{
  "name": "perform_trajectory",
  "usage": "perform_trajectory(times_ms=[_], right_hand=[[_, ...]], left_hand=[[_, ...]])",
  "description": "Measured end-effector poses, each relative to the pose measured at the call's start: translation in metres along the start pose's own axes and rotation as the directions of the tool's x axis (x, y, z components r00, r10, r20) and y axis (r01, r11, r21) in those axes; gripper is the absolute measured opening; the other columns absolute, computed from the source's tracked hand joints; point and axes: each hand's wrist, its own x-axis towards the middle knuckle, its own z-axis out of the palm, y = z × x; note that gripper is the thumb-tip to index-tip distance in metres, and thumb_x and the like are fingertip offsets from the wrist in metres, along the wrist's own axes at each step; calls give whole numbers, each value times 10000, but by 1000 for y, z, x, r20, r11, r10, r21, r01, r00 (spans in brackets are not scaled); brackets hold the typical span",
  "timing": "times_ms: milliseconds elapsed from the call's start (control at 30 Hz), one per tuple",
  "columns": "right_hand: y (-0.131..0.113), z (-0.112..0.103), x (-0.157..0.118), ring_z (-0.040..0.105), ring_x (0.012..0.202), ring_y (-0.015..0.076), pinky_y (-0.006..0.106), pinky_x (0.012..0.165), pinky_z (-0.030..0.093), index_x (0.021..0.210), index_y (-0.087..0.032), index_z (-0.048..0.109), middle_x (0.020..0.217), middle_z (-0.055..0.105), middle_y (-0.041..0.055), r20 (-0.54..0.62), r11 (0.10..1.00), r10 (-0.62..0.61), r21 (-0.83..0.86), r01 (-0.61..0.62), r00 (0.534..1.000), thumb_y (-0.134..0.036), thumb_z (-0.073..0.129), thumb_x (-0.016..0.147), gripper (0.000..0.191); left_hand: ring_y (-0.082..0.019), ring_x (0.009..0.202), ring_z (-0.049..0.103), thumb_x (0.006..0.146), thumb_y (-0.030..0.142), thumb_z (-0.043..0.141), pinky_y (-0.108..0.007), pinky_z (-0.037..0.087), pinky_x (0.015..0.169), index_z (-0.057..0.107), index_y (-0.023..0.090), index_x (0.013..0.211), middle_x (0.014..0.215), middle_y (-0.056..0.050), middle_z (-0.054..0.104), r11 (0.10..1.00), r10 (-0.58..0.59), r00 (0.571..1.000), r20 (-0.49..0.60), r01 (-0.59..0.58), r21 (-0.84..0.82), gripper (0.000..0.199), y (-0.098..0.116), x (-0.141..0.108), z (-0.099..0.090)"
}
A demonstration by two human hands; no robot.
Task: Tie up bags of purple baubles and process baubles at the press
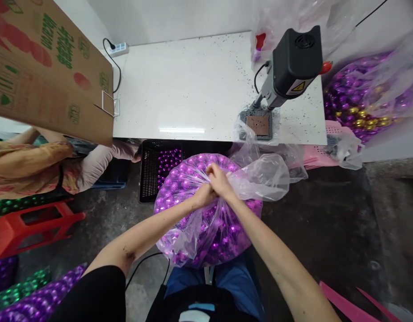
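A large clear plastic bag (183, 188) full of shiny purple balls stands between my legs and the table edge. Its neck is gathered and twisted under both my hands, and the loose top of the bag spreads out to the right. My left hand (204, 195) is closed around the gathered plastic. Just above and touching it, my right hand (218, 179) is closed on the same bunched neck, with its fingers curled. Part of the twisted plastic is hidden by my fingers.
Ahead is a white table (179, 89) with a small drill press (293, 67). A black crate (149, 174) of purple balls stands left, near a seated person (35, 165), a cardboard box (52, 67) and a red stool (35, 223). Right is a pink basket (318, 154).
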Motion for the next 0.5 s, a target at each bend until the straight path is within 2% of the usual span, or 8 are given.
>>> perform_trajectory(times_ms=[67,133,200,233,300,500], right_hand=[[37,-6,4,539,768,92,270,754,497,920,-111,579,833,570,16,115,998,60,-33,-56,992,-374,531,943,269],[65,-13,-2,556,778,91,272,758,509,914,-108,595,847,590,20,216,995,80,-74,-66,973,-442,557,932,336],[79,-18,-10,576,850,108,306,824,518,930,-110,605,899,607,34,281,992,74,-117,-42,957,-453,556,932,347],[83,-20,-14,579,883,117,323,855,516,937,-111,607,918,609,38,302,990,66,-138,-25,951,-453,554,933,346],[84,-21,-16,577,910,125,340,882,510,939,-112,607,929,606,40,329,984,52,-176,7,943,-450,558,931,341],[76,-28,-12,566,958,137,355,910,500,955,-112,603,974,597,46,323,963,27,-264,63,946,-394,572,926,285]], left_hand=[[-156,675,608,830,146,568,-192,507,642,754,155,829,787,-26,683,995,101,987,127,-99,-24,186,-13,-8,-8],[-166,754,644,815,82,584,-242,520,725,737,204,1013,1073,-63,707,980,200,958,207,-199,-27,278,-24,-17,-12],[-174,811,654,866,77,518,-283,523,759,686,227,1144,1316,-103,609,959,255,925,282,-280,51,358,-31,-25,-12],[-178,834,654,891,84,486,-296,523,767,663,227,1175,1371,-117,563,945,266,910,317,-311,101,364,-32,-28,-12],[-186,873,650,925,101,442,-308,522,785,627,216,1200,1367,-129,544,922,257,895,363,-340,185,351,-32,-30,-10],[-212,858,644,920,88,431,-325,515,770,575,192,1208,1133,-115,598,922,201,907,371,-303,240,338,-25,-30,-8]])
